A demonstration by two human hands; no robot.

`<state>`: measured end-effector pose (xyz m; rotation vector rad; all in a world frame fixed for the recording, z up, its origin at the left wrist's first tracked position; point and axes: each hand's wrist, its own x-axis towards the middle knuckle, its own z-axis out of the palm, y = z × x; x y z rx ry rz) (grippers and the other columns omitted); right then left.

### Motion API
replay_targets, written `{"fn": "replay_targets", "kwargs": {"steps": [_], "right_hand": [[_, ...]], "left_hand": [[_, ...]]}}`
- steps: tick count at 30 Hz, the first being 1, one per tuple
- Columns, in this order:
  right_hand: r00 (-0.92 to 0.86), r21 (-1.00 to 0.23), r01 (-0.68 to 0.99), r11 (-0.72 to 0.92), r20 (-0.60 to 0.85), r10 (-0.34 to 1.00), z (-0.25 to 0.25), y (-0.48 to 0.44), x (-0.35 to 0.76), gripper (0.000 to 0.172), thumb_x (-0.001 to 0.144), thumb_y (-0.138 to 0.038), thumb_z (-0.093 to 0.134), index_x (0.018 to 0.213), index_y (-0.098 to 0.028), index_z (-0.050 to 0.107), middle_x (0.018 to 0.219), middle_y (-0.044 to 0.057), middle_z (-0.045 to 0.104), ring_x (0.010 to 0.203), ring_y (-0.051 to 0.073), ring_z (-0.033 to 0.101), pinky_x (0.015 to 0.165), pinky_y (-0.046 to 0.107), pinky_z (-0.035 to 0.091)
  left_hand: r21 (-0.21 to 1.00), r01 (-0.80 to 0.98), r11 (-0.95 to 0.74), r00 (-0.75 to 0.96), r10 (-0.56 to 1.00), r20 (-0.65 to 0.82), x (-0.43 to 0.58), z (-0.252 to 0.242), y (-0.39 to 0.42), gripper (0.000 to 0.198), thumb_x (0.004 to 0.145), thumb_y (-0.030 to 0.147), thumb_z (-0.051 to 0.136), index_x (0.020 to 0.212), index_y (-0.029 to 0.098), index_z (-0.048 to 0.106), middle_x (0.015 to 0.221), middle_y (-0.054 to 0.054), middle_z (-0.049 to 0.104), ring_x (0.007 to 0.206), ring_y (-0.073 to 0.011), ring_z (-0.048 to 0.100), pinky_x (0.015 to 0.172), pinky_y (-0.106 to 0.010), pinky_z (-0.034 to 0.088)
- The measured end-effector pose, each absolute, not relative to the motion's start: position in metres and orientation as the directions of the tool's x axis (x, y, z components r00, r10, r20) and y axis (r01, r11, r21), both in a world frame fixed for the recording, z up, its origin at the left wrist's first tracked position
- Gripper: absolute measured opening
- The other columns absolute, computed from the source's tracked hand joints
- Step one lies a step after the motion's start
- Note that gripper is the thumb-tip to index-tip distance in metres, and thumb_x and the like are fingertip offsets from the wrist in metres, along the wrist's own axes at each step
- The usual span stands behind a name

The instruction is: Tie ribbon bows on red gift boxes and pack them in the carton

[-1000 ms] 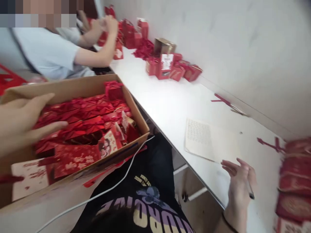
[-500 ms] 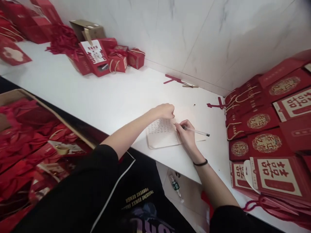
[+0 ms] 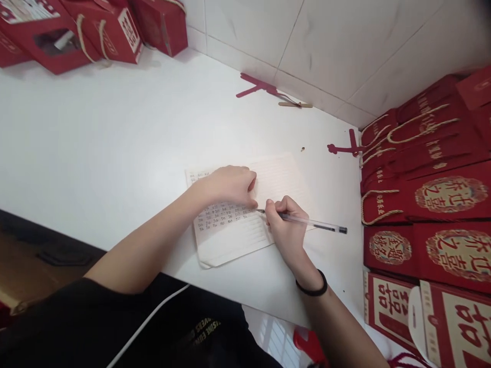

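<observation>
An open notebook (image 3: 230, 245) with lined pages lies on the white table, its left page bearing rows of handwriting and its right page bare of writing. My right hand (image 3: 287, 227) grips a clear-barrelled pen (image 3: 326, 225) with a dark end, and its tip meets the left page near the fold. Curled into a loose fist, my left hand (image 3: 232, 185) rests on the notebook over part of the writing, the thumb side close to the pen tip. A dark band circles my right wrist.
Red gift bags (image 3: 452, 194) with rope handles stack along the right edge. Red boxes (image 3: 164, 25) stand at the back left by the tiled wall (image 3: 245, 30). A red knotted cord (image 3: 257, 84) and another red cord (image 3: 347, 148) lie toward the back of the white table (image 3: 95, 153).
The view has come closer and turned, so the notebook looks larger and the box of red items at left is mostly out of sight. My left hand sits lower over the writing, nearer the pen tip.
</observation>
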<state>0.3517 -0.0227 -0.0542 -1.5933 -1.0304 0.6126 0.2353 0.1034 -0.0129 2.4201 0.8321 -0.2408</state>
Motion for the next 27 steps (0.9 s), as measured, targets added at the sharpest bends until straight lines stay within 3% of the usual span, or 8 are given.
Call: {"fn": "replay_targets", "kwargs": {"steps": [5,12,27], "right_hand": [[0.46,-0.932,0.351,-0.092,0.085,0.884,-0.0559,-0.0241,0.3522,0.038,0.077,-0.029,0.057,0.053,-0.022,0.028,0.044,-0.009,0.032,0.039,0.008,0.033,0.041,0.022,0.027],[0.402,-0.879,0.461,-0.122,0.085,0.912,-0.0556,-0.0268,0.3523,0.036,0.076,-0.025,0.057,0.053,-0.021,0.029,0.044,-0.008,0.034,0.041,0.008,0.033,0.042,0.022,0.026],[0.389,-0.865,0.496,-0.082,0.137,0.911,-0.0539,-0.0261,0.3516,0.035,0.073,-0.02,0.055,0.053,-0.021,0.026,0.046,-0.008,0.027,0.043,0.007,0.025,0.041,0.021,0.022]], "left_hand": [[0.439,0.637,-0.633,0.771,0.529,-0.356,0.2362,-0.0147,0.1022,0.044,0.062,0.054,0.059,0.088,0.019,0.057,0.091,-0.007,0.059,0.073,-0.0187,0.055,0.058,-0.028,0.035],[0.466,0.646,-0.604,0.763,0.529,-0.373,0.2365,-0.0186,0.1031,0.042,0.063,0.051,0.06,0.09,0.02,0.057,0.093,-0.006,0.058,0.078,-0.0206,0.056,0.062,-0.029,0.037],[0.467,0.681,-0.564,0.732,0.528,-0.43,0.2381,-0.0156,0.1027,0.043,0.06,0.049,0.063,0.092,0.021,0.057,0.096,-0.006,0.058,0.085,-0.0231,0.056,0.065,-0.029,0.038]]}}
